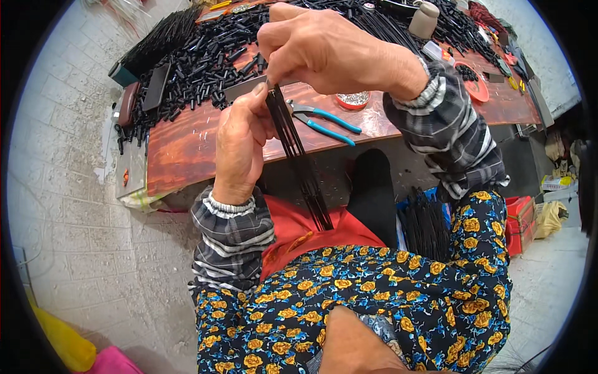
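My left hand (237, 137) is closed around the upper end of a bundle of thin black rods (302, 163). The bundle slants down to a red cloth (293, 219) on my lap. Right above that end, my right hand (330, 53) is bent over with its thumb and finger pinched together. Whatever sits in that pinch is too small to make out. On the table by the bundle lie pliers with teal handles (332, 133). Behind them, partly covered by my right hand, is a round red dish (352, 107) of tiny silver pieces.
Short black tubes (193, 68) heap across the brown table (187, 149). A stack of black rods (159, 40) stands at the far left. More black rods (427, 224) fill a container beside my right leg. A pale jar (424, 22) and a red plate (478, 90) are at right.
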A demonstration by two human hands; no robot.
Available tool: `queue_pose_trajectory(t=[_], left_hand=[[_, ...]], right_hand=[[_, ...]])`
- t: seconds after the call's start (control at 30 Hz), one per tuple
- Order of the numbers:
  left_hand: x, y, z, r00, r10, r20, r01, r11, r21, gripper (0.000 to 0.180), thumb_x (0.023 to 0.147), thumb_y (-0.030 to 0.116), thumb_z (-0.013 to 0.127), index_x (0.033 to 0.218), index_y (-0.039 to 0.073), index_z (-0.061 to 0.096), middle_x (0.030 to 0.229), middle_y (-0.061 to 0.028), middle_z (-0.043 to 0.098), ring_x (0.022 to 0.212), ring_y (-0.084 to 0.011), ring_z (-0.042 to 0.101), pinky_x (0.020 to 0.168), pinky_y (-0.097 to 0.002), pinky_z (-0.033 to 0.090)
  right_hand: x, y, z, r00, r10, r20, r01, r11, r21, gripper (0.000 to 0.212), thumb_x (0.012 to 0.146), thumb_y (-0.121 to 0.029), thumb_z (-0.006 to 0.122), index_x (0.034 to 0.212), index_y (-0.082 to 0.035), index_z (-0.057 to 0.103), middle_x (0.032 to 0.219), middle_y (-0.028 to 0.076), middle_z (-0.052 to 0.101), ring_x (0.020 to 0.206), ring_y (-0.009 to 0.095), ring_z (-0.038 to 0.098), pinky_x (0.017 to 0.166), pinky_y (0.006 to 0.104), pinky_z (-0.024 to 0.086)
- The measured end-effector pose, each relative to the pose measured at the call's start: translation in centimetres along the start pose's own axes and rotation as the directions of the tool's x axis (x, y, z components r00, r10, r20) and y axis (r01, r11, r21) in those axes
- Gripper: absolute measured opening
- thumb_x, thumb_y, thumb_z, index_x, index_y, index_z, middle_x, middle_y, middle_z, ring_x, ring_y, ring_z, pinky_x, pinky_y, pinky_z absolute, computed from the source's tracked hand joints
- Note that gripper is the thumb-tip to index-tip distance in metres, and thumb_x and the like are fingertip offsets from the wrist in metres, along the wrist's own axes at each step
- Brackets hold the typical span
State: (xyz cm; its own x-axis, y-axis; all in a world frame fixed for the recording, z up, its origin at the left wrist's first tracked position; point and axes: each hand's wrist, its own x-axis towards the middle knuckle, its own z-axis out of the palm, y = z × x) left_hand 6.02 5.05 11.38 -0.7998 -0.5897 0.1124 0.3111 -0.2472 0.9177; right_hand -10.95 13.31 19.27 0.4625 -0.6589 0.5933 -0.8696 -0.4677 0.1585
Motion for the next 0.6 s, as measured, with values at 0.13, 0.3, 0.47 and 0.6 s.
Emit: queue_pose_trajectory(t=[0.13,0.3,0.47,0.6], left_hand=[[0.1,-0.1,-0.7,0.997,-0.022,-0.079,0.017,0.998,-0.059,0.026,0.090,0.029,0.054,0.086,0.005,0.064,0.074,-0.0034,0.062,0.063,-0.0119,0.055,0.057,-0.0256,0.042],[-0.1,0.9,-0.3,0.991,-0.084,-0.101,0.076,0.994,-0.084,0.026,0.091,0.029,0.050,0.090,0.005,0.062,0.075,-0.0043,0.063,0.062,-0.0131,0.058,0.058,-0.0268,0.046],[0.0,1.8,-1.1,0.989,-0.145,0.019,0.147,0.984,-0.102,0.026,0.089,0.028,0.049,0.099,0.006,0.058,0.077,-0.0046,0.064,0.062,-0.0139,0.060,0.057,-0.0284,0.049],[0.2,2.4,-1.4,0.992,-0.122,0.034,0.125,0.987,-0.105,0.018,0.089,0.019,0.053,0.093,0.003,0.062,0.078,-0.0050,0.064,0.066,-0.0135,0.060,0.058,-0.0271,0.049]], right_hand=[[-1.0,-0.3,2.0,0.970,0.001,-0.244,-0.033,0.991,-0.127,0.017,0.069,-0.002,0.072,0.086,-0.005,0.070,0.072,0.007,0.057,0.076,0.025,0.058,0.065,0.0303,0.048],[-3.3,-3.1,2.6,0.823,0.538,0.182,-0.490,0.509,0.708,0.023,0.073,-0.012,0.078,0.090,0.000,0.069,0.075,0.001,0.063,0.069,0.006,0.056,0.061,0.0209,0.043],[-2.8,-4.3,6.2,0.723,0.616,0.313,-0.370,-0.038,0.928,0.014,0.075,-0.008,0.075,0.084,0.000,0.068,0.074,-0.002,0.062,0.067,0.004,0.054,0.057,0.0185,0.041],[-2.2,-5.3,6.0,0.669,0.712,0.214,-0.396,0.098,0.913,0.013,0.074,-0.007,0.076,0.077,-0.001,0.064,0.067,-0.004,0.058,0.061,0.002,0.049,0.053,0.0186,0.038]])
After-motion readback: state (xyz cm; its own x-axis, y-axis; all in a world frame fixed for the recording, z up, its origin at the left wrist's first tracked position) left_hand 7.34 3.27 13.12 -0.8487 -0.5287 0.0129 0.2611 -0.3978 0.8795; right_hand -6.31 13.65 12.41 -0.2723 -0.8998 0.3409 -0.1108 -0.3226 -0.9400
